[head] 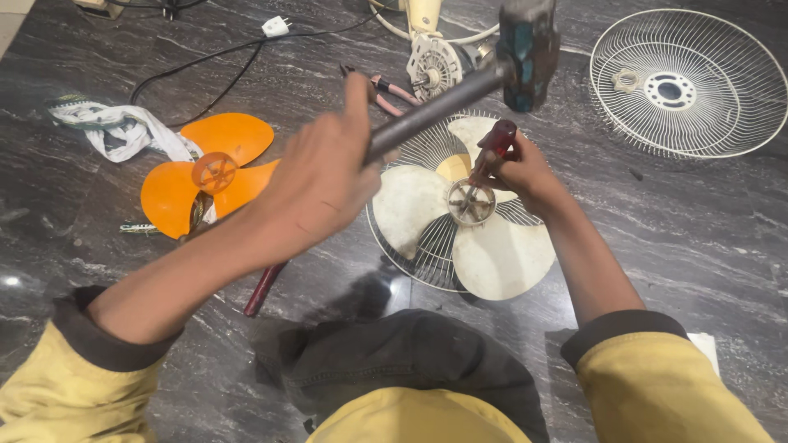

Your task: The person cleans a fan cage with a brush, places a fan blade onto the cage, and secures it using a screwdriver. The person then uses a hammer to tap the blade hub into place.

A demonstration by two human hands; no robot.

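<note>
The left hand (320, 184) has its grip wrapped tight around a hammer (460, 90) raised above the white fan blade (484, 246) on the floor. The right hand (521, 168) clasps a red-handled screwdriver (492, 148), tip at the blade's hub (471, 202). An orange blade (176, 193) lies well left.

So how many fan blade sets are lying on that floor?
2. The orange blade set lies at left, beside a cloth. The white blade set sits on a wire guard under the right hand. Others may be hidden.
</note>
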